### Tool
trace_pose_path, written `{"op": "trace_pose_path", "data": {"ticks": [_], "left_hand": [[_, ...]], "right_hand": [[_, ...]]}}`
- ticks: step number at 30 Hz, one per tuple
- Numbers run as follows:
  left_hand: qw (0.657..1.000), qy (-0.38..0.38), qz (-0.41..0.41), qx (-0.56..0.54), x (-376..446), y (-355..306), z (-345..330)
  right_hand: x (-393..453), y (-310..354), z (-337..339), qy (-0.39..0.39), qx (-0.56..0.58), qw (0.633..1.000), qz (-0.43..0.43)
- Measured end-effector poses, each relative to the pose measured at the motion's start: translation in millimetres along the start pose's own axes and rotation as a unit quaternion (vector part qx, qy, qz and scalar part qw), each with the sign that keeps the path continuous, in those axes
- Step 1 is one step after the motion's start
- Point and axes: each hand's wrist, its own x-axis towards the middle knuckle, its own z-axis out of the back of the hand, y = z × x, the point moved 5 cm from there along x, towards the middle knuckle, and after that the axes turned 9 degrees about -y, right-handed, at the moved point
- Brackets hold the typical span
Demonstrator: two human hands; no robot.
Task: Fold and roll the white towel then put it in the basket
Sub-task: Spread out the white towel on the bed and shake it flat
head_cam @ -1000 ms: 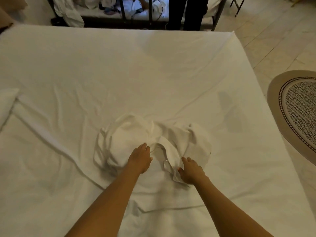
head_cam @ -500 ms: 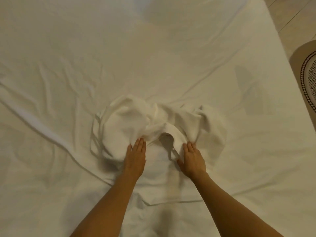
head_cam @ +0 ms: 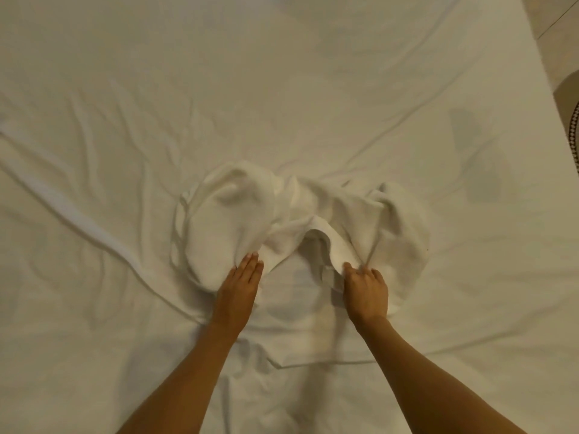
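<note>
The white towel (head_cam: 300, 220) lies crumpled in a loose heap on the white bed sheet (head_cam: 282, 89), bunched into two humps with an arched fold between them. My left hand (head_cam: 241, 283) rests on the towel's near left edge, fingers straight and together, with the cloth drawn toward the fingertips. At the near right edge, my right hand (head_cam: 365, 286) has its fingers curled and pinches the cloth. The basket is not in view.
The wrinkled sheet covers the bed on all sides of the towel, with a raised crease (head_cam: 78, 214) running diagonally at the left. The bed's right edge, tiled floor (head_cam: 557, 17) and part of a patterned rug (head_cam: 571, 98) show at the far right.
The view has dipped and moved closer, so the far end of the bed is out of frame. Both hands shifted onto the towel's near edge and took hold of it.
</note>
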Motion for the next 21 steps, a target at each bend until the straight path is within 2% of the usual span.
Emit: {"op": "trace_pose_path", "data": {"ticks": [3, 9, 13, 16, 21], "left_hand": [[0.999, -0.021, 0.011, -0.035, -1.6, 1.1, 10.6], [0.998, 0.005, 0.043, -0.050, 0.0, 5.0, 32.2], [0.996, 0.002, 0.063, -0.062, 11.9, 7.2, 50.5], [0.995, 0.035, 0.071, -0.062, 20.6, 8.3, 53.6], [0.995, 0.055, 0.072, 0.043, 13.6, 7.5, 45.3]], "right_hand": [[-8.6, -2.2, 4.2, 0.004, 0.012, 1.000, -0.001], [-18.5, -8.0, 13.5, 0.023, 0.045, 0.999, -0.013], [-12.7, -12.9, 28.3, -0.002, 0.075, 0.997, -0.030], [-6.8, -12.4, 37.1, -0.017, 0.085, 0.996, -0.031], [-8.4, -3.7, 36.4, -0.007, 0.087, 0.996, -0.019]]}}
